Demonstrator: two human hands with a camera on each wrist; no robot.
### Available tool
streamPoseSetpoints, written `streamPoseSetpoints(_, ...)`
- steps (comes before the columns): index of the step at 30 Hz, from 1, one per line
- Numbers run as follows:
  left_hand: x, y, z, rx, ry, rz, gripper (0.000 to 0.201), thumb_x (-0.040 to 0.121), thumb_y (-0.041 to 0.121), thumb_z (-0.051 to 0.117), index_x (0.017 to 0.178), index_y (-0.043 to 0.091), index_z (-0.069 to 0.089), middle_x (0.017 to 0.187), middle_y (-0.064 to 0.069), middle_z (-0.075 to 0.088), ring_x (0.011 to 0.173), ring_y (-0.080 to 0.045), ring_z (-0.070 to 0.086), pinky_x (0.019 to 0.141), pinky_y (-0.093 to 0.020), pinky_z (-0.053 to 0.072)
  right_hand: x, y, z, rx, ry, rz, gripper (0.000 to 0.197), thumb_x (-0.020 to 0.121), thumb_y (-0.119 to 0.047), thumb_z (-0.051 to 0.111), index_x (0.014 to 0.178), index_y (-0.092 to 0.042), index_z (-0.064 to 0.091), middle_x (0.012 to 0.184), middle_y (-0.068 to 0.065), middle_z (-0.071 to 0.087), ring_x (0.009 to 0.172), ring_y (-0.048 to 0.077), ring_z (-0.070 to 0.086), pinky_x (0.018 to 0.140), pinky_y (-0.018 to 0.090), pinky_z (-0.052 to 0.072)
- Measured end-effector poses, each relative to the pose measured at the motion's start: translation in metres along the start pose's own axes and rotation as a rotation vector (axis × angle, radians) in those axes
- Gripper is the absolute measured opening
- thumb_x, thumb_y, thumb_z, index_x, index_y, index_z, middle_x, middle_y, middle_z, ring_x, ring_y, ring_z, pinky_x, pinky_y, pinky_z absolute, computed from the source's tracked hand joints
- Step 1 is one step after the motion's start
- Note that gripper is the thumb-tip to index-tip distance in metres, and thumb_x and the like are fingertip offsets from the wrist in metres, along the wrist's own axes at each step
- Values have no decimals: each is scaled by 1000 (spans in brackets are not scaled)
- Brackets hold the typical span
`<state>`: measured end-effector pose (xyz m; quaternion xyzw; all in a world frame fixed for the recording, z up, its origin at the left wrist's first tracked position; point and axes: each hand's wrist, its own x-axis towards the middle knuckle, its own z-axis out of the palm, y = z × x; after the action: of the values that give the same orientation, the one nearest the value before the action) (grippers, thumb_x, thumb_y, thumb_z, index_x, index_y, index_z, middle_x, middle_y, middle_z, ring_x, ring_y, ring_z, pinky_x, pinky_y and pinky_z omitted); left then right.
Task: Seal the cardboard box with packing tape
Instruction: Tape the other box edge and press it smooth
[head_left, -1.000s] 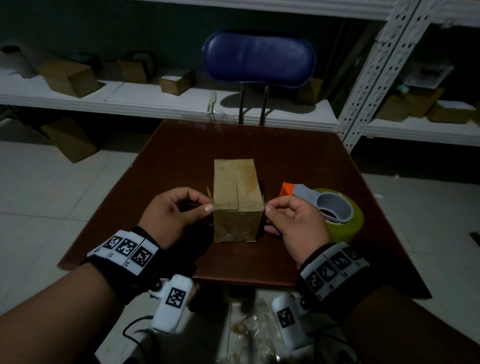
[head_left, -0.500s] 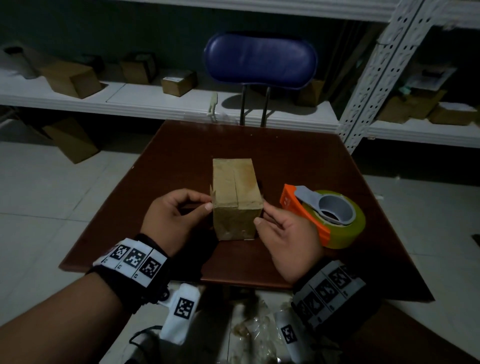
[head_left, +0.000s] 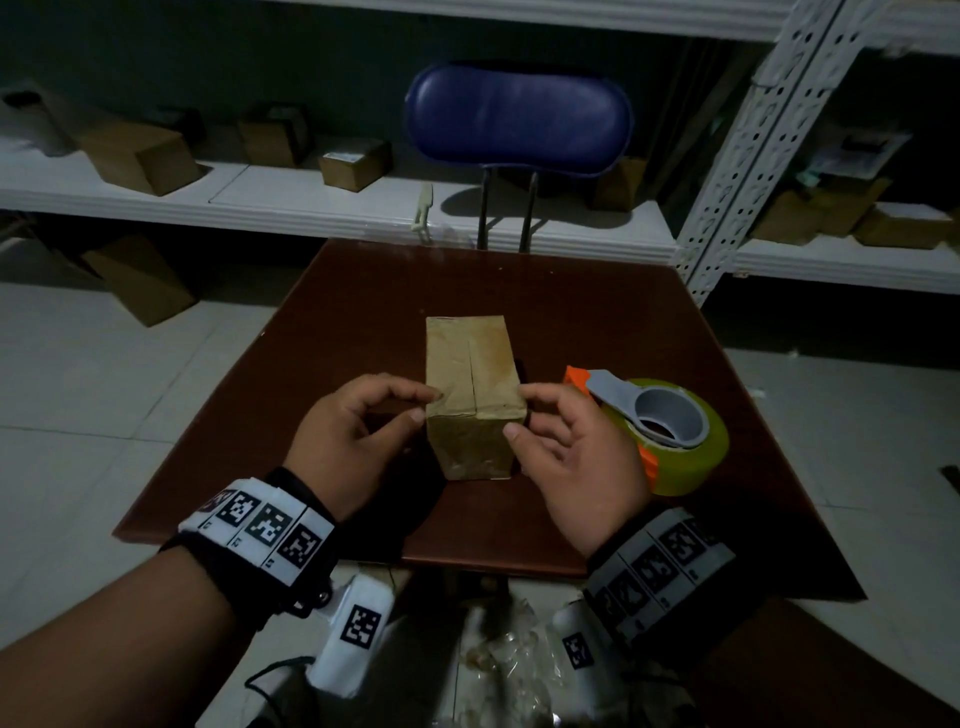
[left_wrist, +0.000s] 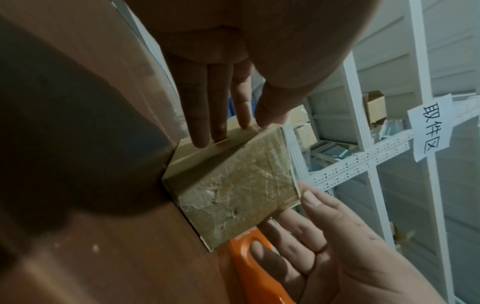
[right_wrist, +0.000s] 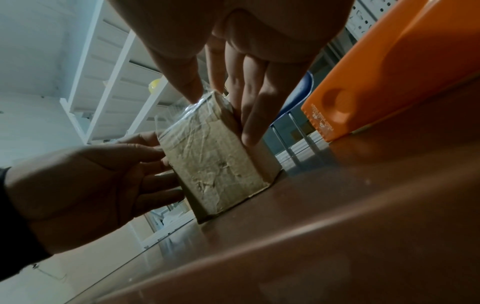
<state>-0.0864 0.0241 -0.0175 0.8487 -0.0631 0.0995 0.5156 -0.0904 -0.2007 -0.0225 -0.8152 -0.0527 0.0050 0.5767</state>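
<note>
The small cardboard box (head_left: 471, 395) sits upright near the middle of the dark brown worktop (head_left: 597, 322), narrow end facing the person, tape already wrinkled across that near face. Both forearms come in low from the near edge, wrists cocked up a bit, one hand on each side of the box.

The left hand (head_left: 358, 441) is cupped against the left side: index fingertip on the top near corner, thumb touching the left edge, and the left wrist view shows the other fingers laid fairly straight along the side panel. The right hand (head_left: 571, 457) is turned palm-up and spread loosely, thumb tip on the right edge of the near face, index finger curved up to the top right corner, remaining fingers running down the right side. Neither hand is wrapped round the box, just fingertip contact.

The tape dispenser (head_left: 660, 431), orange body with a yellow-green roll, lies just beside the right hand on the worktop, nobody holding it.
</note>
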Motion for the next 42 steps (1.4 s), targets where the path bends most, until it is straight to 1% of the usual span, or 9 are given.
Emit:
streamPoseSetpoints(8,-1,1,-2,-121,-88,-21,23,77,18,77,100,22,76,117,1,64,114,-11,60,100,-41,51,2,-2,-3,-169,2,-56,24,92,-42,68,116,-42,68,117,-13,71,103,5,69,83,32,61)
streamPoseSetpoints(11,-1,3,-1,-81,-79,-11,21,75,21,81,96,26,76,114,3,64,112,-11,61,99,-42,52,6,0,-3,-168,22,-72,16,93,-37,68,109,-39,72,104,-10,71,90,3,69,76,21,58)
streamPoseSetpoints(13,-1,5,0,-83,-77,-28,18,76,21,80,93,25,76,113,4,63,110,-9,61,95,-33,54,7,-2,-3,-161,27,-77,13,95,-31,67,104,-37,74,96,-13,69,79,-1,65,70,15,54)
streamPoseSetpoints(16,0,6,1,-50,-79,-25,14,78,16,79,90,22,75,110,2,63,108,-7,60,85,-12,50,9,-4,-3,-117,31,-89,12,95,-26,68,96,-36,75,83,-22,68,75,-3,64,71,28,60)
streamPoseSetpoints(19,1,7,3,-72,-68,-35,12,78,13,79,85,22,75,109,-2,63,107,-9,60,85,-8,46,10,-4,-2,-75,18,-79,15,95,-23,68,88,-36,72,73,-31,65,69,-2,64,73,41,63)
streamPoseSetpoints(27,-1,11,9,-5,-60,-80,7,84,23,75,84,28,69,107,-2,62,102,-11,59,87,-28,45,13,0,7,-29,24,-26,12,96,-28,65,89,-37,66,79,-20,66,79,6,65,85,51,58)
streamPoseSetpoints(31,-1,17,15,56,-8,-84,8,85,29,73,81,28,67,103,1,62,93,-8,59,76,-22,42,16,-2,7,-46,53,-17,14,94,-28,67,81,-32,66,71,-22,63,72,4,62,77,45,60)
streamPoseSetpoints(36,5,14,22,39,87,-165,20,79,43,77,74,30,62,94,1,68,80,-20,65,70,-40,56,19,-2,10,-66,95,-40,17,90,-26,70,75,-32,64,69,-22,63,69,9,62,69,44,61)
streamPoseSetpoints(42,6,22,24,31,114,-205,26,79,38,79,78,25,57,79,-3,69,65,-24,62,61,-40,54,24,-1,9,-86,160,104,32,76,-50,75,87,-39,47,76,2,64,69,21,68,64,51,61)
